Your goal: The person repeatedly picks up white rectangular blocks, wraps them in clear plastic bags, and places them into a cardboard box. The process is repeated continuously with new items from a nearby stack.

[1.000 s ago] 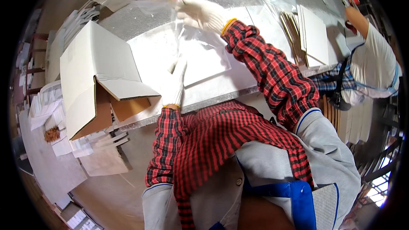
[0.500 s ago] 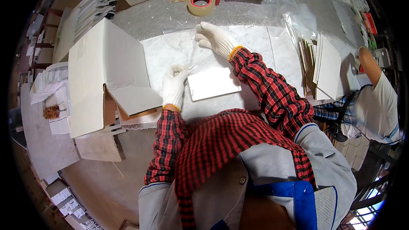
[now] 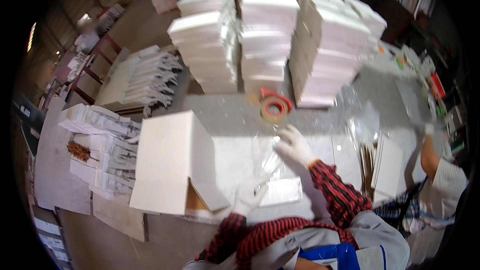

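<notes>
A white cotton glove covers my left hand (image 3: 248,196), whose fingers are pinched on the near edge of a clear plastic bag (image 3: 270,164). Just right of that hand, a flat white rectangular piece (image 3: 283,191) lies on the pale marble-look surface. My gloved right hand (image 3: 295,146) is beyond this piece, at the far right side of the bag, its fingers stretched and apart; motion blurs them a little. Slightly farther off sits a tape roll in a red dispenser (image 3: 274,110).
An open white carton (image 3: 167,162) stands to the left. Tall stacks of white pieces (image 3: 267,35) rise at the back. Upright thin boards (image 3: 387,167) and crumpled plastic (image 3: 364,120) are on the right, near another person's arm (image 3: 431,155).
My view has tilted up, bringing the tall stacks into sight and shifting the table lower. My hands keep roughly the same places around the bag and the white piece.
</notes>
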A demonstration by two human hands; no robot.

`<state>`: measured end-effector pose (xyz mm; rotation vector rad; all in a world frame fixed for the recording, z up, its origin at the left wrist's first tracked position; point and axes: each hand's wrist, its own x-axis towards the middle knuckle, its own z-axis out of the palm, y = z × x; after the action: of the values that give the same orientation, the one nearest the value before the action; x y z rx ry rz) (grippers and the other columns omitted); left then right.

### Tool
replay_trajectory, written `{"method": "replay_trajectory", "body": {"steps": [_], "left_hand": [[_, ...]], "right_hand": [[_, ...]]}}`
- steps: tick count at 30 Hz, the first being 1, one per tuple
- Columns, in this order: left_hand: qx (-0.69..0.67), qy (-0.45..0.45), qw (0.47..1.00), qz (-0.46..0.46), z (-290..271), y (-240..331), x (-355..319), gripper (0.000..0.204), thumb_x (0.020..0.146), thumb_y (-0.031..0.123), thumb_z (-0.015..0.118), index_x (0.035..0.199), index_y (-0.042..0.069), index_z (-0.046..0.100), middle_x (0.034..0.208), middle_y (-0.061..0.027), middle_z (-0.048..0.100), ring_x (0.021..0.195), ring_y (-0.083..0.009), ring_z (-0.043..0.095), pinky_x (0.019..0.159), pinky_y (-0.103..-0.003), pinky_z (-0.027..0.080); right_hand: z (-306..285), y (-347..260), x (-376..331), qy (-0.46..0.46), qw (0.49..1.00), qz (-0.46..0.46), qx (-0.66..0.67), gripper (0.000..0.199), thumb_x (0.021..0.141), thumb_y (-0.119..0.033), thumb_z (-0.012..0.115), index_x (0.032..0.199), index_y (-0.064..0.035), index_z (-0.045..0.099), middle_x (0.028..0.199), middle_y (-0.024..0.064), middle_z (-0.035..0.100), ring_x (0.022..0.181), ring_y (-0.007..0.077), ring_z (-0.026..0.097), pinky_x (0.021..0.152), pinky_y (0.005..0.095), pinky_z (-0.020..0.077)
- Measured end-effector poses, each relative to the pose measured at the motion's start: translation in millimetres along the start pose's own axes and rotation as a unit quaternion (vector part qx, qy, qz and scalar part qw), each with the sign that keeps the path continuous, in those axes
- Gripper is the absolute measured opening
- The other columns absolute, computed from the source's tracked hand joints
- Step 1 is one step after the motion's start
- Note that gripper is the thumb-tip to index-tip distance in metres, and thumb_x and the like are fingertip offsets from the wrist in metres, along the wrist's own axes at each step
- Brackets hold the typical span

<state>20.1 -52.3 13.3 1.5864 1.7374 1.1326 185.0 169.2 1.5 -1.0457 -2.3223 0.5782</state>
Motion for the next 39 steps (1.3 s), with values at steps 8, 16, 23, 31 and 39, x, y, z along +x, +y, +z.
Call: {"method": "replay_trajectory", "body": {"steps": [8, 16, 23, 31, 39], "left_hand": [[0.033, 0.047, 0.998, 0.037, -12, 1, -6, 0.019, 0.092, 0.016, 0.069, 0.107, 0.006, 0.077, 0.1, -0.0147, 0.076, 0.093, -0.0347, 0.071, 0.081, -0.043, 0.056], [0.026, 0.022, 0.998, 0.061, -8, -12, 0, 0.02, 0.095, 0.022, 0.064, 0.105, 0.009, 0.075, 0.099, -0.0104, 0.074, 0.093, -0.0331, 0.068, 0.084, -0.045, 0.052], [0.032, 0.024, 0.998, 0.042, -11, -3, 1, 0.02, 0.095, 0.02, 0.063, 0.107, 0.008, 0.074, 0.099, -0.0102, 0.073, 0.095, -0.0323, 0.067, 0.085, -0.044, 0.051], [0.141, 0.028, 0.989, 0.023, 6, -33, -15, 0.032, 0.098, 0.021, 0.06, 0.125, 0.007, 0.069, 0.105, -0.0163, 0.075, 0.097, -0.0357, 0.069, 0.087, -0.044, 0.054], [-0.11, -0.045, 0.984, -0.133, 5, -25, -3, 0.05, 0.11, 0.033, 0.04, 0.146, 0.002, 0.055, 0.12, -0.0195, 0.072, 0.121, -0.0297, 0.065, 0.105, -0.04, 0.049]], "right_hand": [[-112, -219, 257, 0.122, 0.913, -0.389, -0.02, 0.055, 0.094, -0.045, 0.069, 0.133, -0.0055, 0.062, 0.123, 0.0201, 0.067, 0.109, 0.0415, 0.064, 0.093, 0.0494, 0.0524], [-68, -221, 441, -0.07, 0.919, -0.333, -0.198, 0.077, 0.092, -0.069, 0.062, 0.144, -0.0138, 0.053, 0.125, 0.0259, 0.063, 0.115, 0.0467, 0.061, 0.099, 0.0559, 0.048], [-63, -230, 414, 0.12, 0.878, -0.351, -0.302, 0.07, 0.087, -0.049, 0.075, 0.148, -0.0231, 0.052, 0.128, 0.0231, 0.06, 0.117, 0.0446, 0.058, 0.099, 0.054, 0.0467], [-100, -188, 210, 0.062, 0.925, -0.373, -0.032, 0.08, 0.083, -0.06, 0.077, 0.146, -0.0158, 0.055, 0.129, 0.0248, 0.06, 0.115, 0.044, 0.057, 0.099, 0.0524, 0.0467], [-89, -92, -108, -0.22, 0.959, -0.178, 0.012, 0.079, 0.083, -0.055, 0.078, 0.142, -0.0071, 0.058, 0.126, 0.024, 0.058, 0.113, 0.042, 0.057, 0.098, 0.0505, 0.0457]]}}
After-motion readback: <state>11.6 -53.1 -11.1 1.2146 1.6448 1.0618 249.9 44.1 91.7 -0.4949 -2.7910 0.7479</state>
